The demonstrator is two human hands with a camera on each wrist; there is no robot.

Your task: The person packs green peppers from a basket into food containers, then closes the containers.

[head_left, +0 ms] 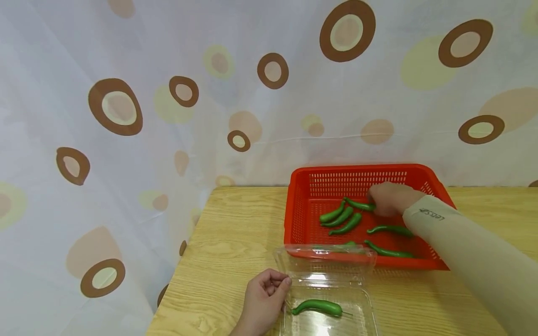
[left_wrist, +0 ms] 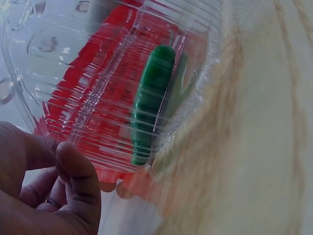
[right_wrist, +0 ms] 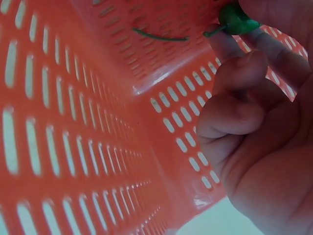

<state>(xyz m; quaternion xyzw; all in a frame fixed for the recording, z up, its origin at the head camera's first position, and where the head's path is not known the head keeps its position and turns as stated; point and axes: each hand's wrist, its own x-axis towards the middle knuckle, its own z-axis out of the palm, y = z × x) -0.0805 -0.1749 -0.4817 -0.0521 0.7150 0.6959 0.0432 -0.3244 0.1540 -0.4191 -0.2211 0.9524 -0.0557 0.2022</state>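
My left hand (head_left: 265, 298) pinches the left edge of a clear plastic clamshell box (head_left: 370, 305), its lid tilted up at the far side. One green chili pepper (head_left: 320, 306) lies in the box; the left wrist view shows that pepper (left_wrist: 152, 98) through the ribbed plastic beside my left hand (left_wrist: 54, 181). Inside the red basket (head_left: 294, 205), my right hand (head_left: 388, 198) grips the end of another green chili (head_left: 358, 204). Up close, the right wrist view has this chili (right_wrist: 237, 19) between the fingers of my right hand (right_wrist: 254, 107), the lower fingers curled.
Several more green chilies (head_left: 346, 225) lie spread over the basket floor, two of them (head_left: 388, 252) toward the near right. The box lid overlaps the basket's near rim. Both stand on a wooden table (head_left: 235, 224), with a patterned cloth (head_left: 201, 130) behind and to the left.
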